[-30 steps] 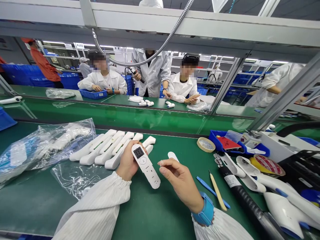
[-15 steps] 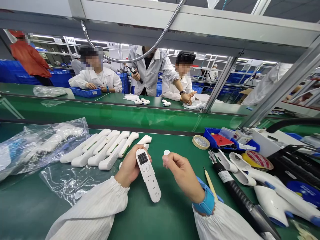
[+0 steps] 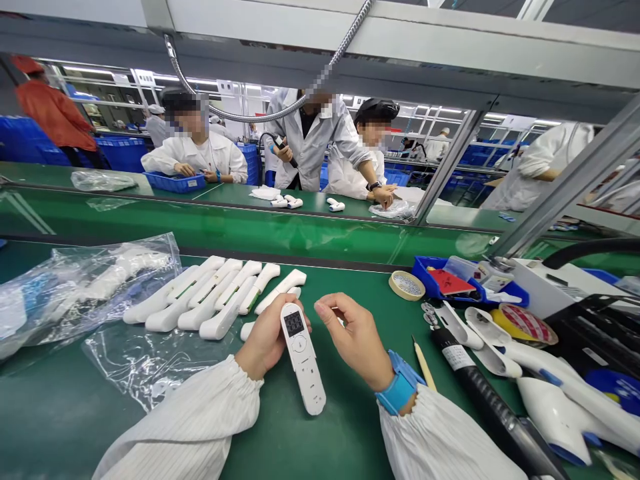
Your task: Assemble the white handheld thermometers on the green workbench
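My left hand [image 3: 265, 335] is closed around the upper end of a white handheld thermometer body [image 3: 305, 363], its dark digit display and round button facing up. The lower end slants toward me above the green table. To its right, my right hand [image 3: 353, 333] hovers with fingers curled and thumb and fingertips together. The small white disc it pinched earlier no longer shows, and I cannot tell whether the fingers hide it. Behind my left hand lie several white gun-shaped housing halves [image 3: 215, 313] in a row, some with green boards inside.
Clear plastic bags [image 3: 90, 287] lie on the left. On the right are a tape roll [image 3: 407, 285], a blue tray [image 3: 470, 283], a pale-handled pointed tool [image 3: 424, 363], a black tool [image 3: 485, 393] and white-and-blue housings [image 3: 555, 413]. Co-workers sit and stand across the green partition [image 3: 300, 230].
My right hand has moved slightly left, nearer the thermometer body, and turned; the white disc at its fingertips has gone from view. The thermometer body has shifted slightly right and down.
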`<state>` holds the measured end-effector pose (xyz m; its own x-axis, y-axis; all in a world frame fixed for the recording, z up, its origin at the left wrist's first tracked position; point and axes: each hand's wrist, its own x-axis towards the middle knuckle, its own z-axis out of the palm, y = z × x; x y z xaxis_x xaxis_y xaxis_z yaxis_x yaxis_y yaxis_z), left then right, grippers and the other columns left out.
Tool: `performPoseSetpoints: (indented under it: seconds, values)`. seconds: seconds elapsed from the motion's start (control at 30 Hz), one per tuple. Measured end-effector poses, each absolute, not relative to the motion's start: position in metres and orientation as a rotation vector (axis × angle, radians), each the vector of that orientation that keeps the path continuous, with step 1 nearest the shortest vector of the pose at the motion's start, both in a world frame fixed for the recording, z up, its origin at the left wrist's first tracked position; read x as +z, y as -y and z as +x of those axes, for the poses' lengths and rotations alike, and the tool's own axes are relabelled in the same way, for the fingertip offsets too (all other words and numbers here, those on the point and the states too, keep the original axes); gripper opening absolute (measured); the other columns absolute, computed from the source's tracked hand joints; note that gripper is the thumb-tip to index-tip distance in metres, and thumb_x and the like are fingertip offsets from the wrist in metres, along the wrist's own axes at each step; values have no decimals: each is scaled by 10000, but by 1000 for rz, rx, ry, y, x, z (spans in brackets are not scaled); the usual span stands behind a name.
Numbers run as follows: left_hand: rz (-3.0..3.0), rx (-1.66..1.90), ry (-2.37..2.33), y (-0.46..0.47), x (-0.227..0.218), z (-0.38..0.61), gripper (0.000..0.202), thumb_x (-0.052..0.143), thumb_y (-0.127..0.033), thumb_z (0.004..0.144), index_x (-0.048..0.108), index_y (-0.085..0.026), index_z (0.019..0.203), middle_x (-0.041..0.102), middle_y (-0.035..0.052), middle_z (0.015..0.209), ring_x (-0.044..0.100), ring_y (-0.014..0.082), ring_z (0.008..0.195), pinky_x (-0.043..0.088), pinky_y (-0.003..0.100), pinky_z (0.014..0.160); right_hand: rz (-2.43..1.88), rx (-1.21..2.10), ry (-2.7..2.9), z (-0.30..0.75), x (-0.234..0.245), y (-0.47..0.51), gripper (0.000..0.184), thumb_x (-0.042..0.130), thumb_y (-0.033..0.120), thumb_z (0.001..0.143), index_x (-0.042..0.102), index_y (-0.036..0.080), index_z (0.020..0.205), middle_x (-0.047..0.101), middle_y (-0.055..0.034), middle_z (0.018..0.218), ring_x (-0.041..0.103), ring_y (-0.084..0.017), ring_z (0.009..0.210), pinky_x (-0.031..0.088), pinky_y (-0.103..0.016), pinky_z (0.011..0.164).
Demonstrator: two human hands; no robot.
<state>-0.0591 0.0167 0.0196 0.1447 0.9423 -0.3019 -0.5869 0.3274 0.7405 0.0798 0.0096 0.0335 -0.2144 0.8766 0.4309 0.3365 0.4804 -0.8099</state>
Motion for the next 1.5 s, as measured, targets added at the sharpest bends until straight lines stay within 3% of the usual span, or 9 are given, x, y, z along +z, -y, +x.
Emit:
performPoseSetpoints:
  seconds: [0.2, 0.33, 0.53, 0.8, 0.9, 1.03, 1.2, 1.5]
  values:
    - [540, 1164, -856, -17, 17, -60, 296, 464, -261, 751, 507, -153, 479, 504, -2, 420, 482, 104, 392, 387, 219, 429, -1036, 754, 1700, 79, 31, -7, 253, 545, 208, 757, 354, 213, 591, 457, 31, 613, 449, -117, 596, 385, -249, 571]
    - [552, 1158, -867, -15, 17, -60, 290, 467, -267, 747, 505, -158, 482, 502, -5, 415, 488, 107, 391, 386, 220, 426, -1047, 822, 1631, 82, 30, -8, 287, 541, 266, 775, 325, 213, 592, 434, 42, 593, 411, -101, 567, 359, -235, 540]
    - [570, 1150, -889, -14, 16, -59, 288, 477, -289, 748, 512, -159, 494, 506, -5, 421, 498, 115, 403, 399, 234, 447, -1076, 761, 1637, 88, 31, -7, 359, 455, 329, 847, 282, 210, 556, 251, 76, 520, 252, -81, 491, 267, -228, 470]
    - [628, 1152, -922, -12, 19, -56, 296, 495, -314, 737, 499, -160, 485, 485, -11, 418, 463, 106, 398, 369, 231, 438, -1011, 1077, 1610, 83, 25, -8, 119, 476, 310, 851, 426, 211, 806, 505, 48, 607, 511, -105, 573, 430, -235, 555]
    - [651, 1163, -937, -11, 21, -55, 295, 499, -304, 728, 494, -157, 473, 477, -10, 410, 448, 103, 405, 367, 230, 444, -988, 1130, 1599, 81, 24, -6, 114, 498, 303, 842, 526, 193, 856, 568, 18, 636, 557, -121, 599, 465, -246, 561]
    - [652, 1190, -943, -10, 22, -55, 269, 507, -296, 714, 489, -162, 482, 450, -27, 425, 416, 93, 421, 365, 228, 451, -957, 787, 1726, 80, 24, -3, 146, 524, 238, 836, 640, 220, 923, 620, -24, 779, 574, -139, 705, 476, -271, 641]
    - [638, 1225, -974, -12, 18, -57, 233, 520, -270, 693, 471, -159, 495, 390, -50, 457, 358, 72, 445, 317, 203, 437, -862, 409, 1925, 79, 16, -4, 220, 535, 185, 826, 664, 239, 996, 601, -62, 853, 560, -176, 798, 480, -314, 686]
    - [739, 1280, -946, -13, 14, -56, 228, 511, -258, 677, 457, -157, 480, 372, -45, 485, 307, 76, 478, 276, 210, 451, -790, 319, 1894, 76, 3, -7, 172, 561, 165, 812, 680, 254, 899, 649, -26, 752, 565, -155, 700, 479, -299, 612]
